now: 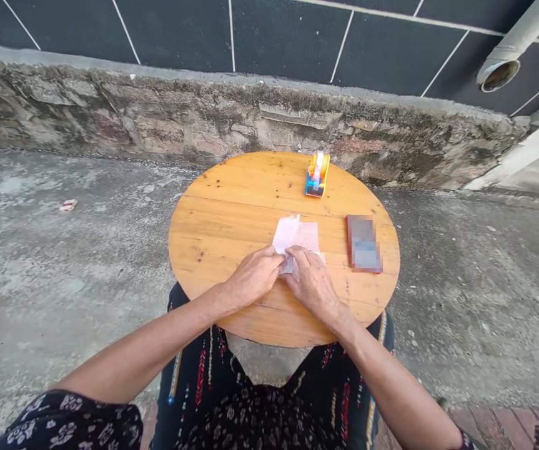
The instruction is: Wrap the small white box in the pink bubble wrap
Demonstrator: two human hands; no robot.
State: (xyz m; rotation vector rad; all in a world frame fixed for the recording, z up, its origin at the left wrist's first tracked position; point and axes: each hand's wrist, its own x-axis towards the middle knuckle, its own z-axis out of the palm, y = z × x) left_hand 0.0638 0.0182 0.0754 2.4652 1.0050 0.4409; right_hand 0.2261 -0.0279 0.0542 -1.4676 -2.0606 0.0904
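A thin, pale pinkish-white sheet [305,234], like tissue or soft wrapping, lies partly spread on the round wooden table [232,219]. My left hand [257,273] comes in from the left, its fingers closed on the near edge of the sheet. From the right, my right hand [311,281] pinches the same edge, the fingertips of both hands almost meeting. Something greyish shows in the sheet between my fingers; I cannot make out what it is.
A yellow and blue tape dispenser [316,175] stands near the table's far edge. To the right lies a flat red-edged rectangular object [363,245], its face blurred. Beyond the table is a low stone wall base [180,119]; a pipe [501,72] juts out at upper right.
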